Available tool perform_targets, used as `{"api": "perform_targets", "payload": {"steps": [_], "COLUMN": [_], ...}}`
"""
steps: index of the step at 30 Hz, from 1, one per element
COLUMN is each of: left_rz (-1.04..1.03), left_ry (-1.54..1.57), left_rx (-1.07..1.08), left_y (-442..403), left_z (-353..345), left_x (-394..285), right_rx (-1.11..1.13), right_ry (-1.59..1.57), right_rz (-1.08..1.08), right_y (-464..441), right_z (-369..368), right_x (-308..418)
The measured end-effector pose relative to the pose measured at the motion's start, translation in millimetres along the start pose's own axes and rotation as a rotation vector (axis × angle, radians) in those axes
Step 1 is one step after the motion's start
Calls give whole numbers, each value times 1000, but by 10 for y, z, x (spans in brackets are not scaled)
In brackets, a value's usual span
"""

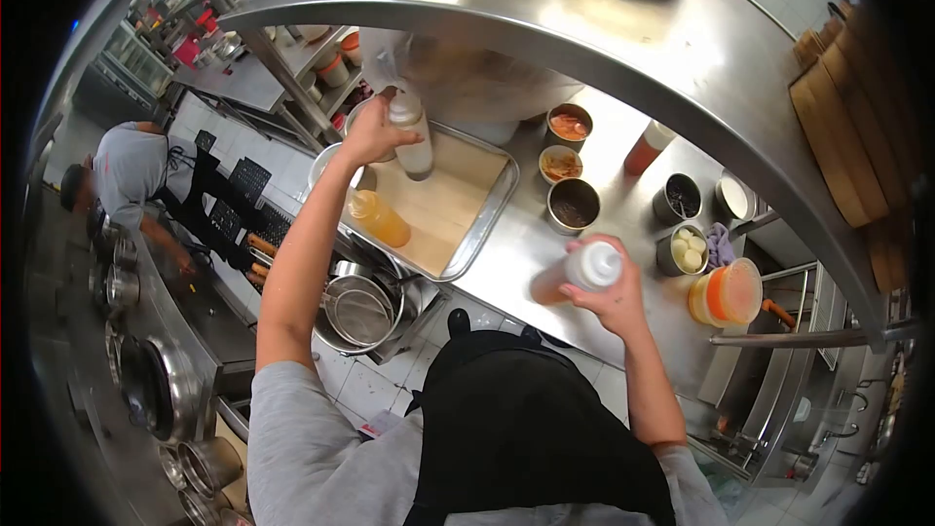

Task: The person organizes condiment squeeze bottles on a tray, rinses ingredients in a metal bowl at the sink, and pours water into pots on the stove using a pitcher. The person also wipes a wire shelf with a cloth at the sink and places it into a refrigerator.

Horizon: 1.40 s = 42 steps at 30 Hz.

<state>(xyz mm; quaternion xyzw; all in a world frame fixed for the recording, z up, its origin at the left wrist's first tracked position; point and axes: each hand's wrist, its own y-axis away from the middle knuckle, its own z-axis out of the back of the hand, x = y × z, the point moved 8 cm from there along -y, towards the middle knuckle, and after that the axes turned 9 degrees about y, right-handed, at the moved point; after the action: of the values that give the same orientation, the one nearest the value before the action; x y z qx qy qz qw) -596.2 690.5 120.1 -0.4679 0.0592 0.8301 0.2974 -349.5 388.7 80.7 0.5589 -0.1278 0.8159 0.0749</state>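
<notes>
My left hand (pixel 373 132) reaches over the sheet tray (pixel 502 195) and is closed around a squeeze bottle (pixel 413 144) with pale contents, which is upright over the paper-lined tray. Near it, a squeeze bottle of orange-yellow sauce (pixel 381 219) stands on the tray's near left part. In my right hand (pixel 623 297) is another squeeze bottle (pixel 581 271) with a white cap and reddish-brown contents. It is tilted above the steel counter (pixel 506 278) and slightly blurred.
Metal tins of toppings (pixel 575 205) stand right of the tray, with a red-sauce bottle (pixel 648 148) behind. Farther right are a tin of pale round pieces (pixel 689 251) and a tub of orange contents (pixel 732 292). A steel shelf (pixel 545 15) arches overhead. A co-worker (pixel 146 180) stands left.
</notes>
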Motion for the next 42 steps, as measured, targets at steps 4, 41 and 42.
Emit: {"api": "perform_targets", "payload": {"steps": [4, 41, 42], "left_rz": [-1, 244, 222], "left_ry": [-164, -40, -71], "left_rx": [-8, 370, 358], "left_y": [8, 503, 492], "left_z": [252, 412, 375], "left_x": [400, 690, 719], "right_rx": [115, 558, 525], "right_ry": [-3, 320, 282], "right_rz": [171, 181, 218], "right_y": [-556, -2023, -2009], "right_z": [-791, -3097, -2975], "right_x": [189, -88, -108]}}
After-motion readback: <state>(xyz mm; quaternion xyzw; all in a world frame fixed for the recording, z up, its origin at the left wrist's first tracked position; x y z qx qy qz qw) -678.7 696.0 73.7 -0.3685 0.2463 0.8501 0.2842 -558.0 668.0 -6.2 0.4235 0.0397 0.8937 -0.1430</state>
